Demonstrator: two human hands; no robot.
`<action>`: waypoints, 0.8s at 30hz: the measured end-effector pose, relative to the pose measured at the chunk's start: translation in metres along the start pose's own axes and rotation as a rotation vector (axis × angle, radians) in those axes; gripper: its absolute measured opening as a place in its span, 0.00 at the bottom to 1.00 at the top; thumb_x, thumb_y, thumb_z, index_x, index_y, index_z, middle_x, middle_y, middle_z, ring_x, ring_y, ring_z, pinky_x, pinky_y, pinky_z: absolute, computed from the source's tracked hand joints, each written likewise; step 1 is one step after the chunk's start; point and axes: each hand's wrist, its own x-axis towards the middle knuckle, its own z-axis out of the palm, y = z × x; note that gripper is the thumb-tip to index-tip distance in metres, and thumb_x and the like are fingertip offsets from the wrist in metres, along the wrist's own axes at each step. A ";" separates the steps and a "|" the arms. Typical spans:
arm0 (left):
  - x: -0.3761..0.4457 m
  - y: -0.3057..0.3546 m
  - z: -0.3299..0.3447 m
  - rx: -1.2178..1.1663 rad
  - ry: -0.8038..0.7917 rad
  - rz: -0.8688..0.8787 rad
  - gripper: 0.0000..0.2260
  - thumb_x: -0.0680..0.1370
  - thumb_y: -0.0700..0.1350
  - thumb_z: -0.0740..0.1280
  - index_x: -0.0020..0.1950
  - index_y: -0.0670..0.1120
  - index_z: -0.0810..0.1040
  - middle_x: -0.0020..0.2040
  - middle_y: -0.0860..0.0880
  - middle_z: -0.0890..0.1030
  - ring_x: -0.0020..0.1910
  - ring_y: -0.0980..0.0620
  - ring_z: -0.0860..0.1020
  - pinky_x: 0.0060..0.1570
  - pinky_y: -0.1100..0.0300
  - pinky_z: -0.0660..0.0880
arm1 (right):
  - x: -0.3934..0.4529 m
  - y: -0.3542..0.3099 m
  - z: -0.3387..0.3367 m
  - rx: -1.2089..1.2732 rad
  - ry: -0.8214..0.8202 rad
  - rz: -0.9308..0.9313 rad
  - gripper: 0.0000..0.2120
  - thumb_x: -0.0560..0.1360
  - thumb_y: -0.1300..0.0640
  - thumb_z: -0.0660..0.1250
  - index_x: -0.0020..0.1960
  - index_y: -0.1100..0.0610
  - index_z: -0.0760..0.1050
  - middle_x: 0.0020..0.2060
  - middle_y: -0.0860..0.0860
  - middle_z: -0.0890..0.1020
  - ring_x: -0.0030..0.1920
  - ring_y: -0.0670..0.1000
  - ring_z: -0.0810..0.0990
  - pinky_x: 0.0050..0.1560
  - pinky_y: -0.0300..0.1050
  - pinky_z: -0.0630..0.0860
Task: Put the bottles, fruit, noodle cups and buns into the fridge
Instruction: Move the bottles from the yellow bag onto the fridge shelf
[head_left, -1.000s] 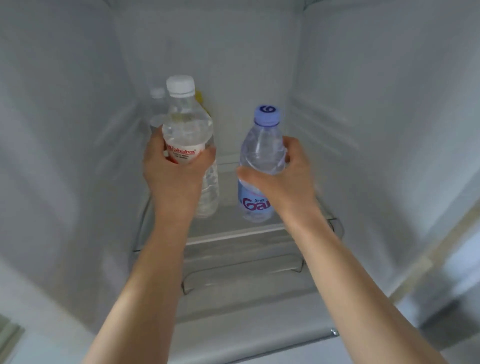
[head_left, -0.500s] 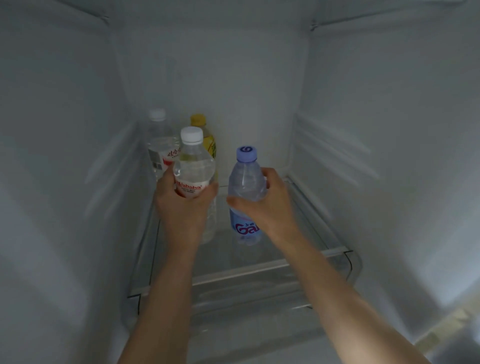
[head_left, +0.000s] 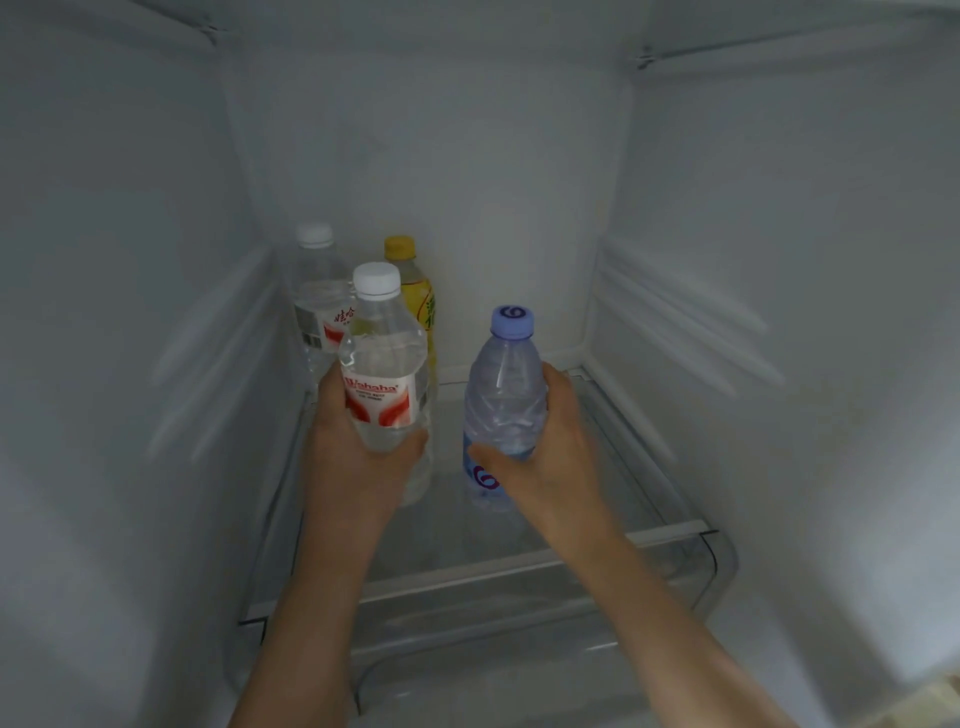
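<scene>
Both my arms reach into the fridge above its glass shelf (head_left: 665, 538). My left hand (head_left: 353, 457) grips a clear water bottle (head_left: 382, 364) with a white cap and a red-and-white label. My right hand (head_left: 550, 457) grips a smaller clear bottle (head_left: 504, 395) with a pale purple cap and blue label. Both bottles stand upright at the shelf; I cannot tell whether their bases touch the glass. Behind them at the back left stand another white-capped water bottle (head_left: 319, 306) and a yellow-capped drink bottle (head_left: 415, 291).
White fridge walls close in on the left (head_left: 130, 364), right (head_left: 779, 312) and back. The right wall carries ribbed shelf rails (head_left: 675, 322). A clear drawer front (head_left: 722, 566) sits under the shelf's front edge. Bare glass lies right of the purple-capped bottle.
Both hands have pushed their bottles deeper into the fridge and lower toward the shelf. The two bottles at the back have come fully into sight.
</scene>
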 end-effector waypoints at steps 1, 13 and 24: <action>0.001 0.001 0.002 0.006 0.003 -0.007 0.37 0.66 0.39 0.79 0.69 0.58 0.67 0.53 0.65 0.74 0.49 0.71 0.76 0.43 0.76 0.70 | 0.001 0.001 0.000 0.004 0.003 -0.003 0.32 0.66 0.60 0.78 0.62 0.45 0.63 0.50 0.38 0.73 0.49 0.39 0.74 0.44 0.21 0.69; 0.038 -0.001 0.091 0.012 0.092 0.049 0.39 0.65 0.39 0.80 0.72 0.49 0.68 0.63 0.49 0.78 0.61 0.50 0.77 0.60 0.50 0.75 | 0.076 0.025 -0.005 -0.100 0.088 0.049 0.27 0.66 0.55 0.78 0.57 0.54 0.66 0.47 0.48 0.76 0.44 0.48 0.76 0.34 0.33 0.66; 0.066 -0.009 0.131 0.260 0.207 0.035 0.41 0.68 0.45 0.79 0.76 0.47 0.61 0.67 0.45 0.74 0.63 0.42 0.75 0.53 0.47 0.77 | 0.131 0.053 0.000 -0.138 0.163 0.049 0.18 0.70 0.57 0.74 0.53 0.61 0.69 0.44 0.52 0.77 0.42 0.49 0.76 0.30 0.30 0.65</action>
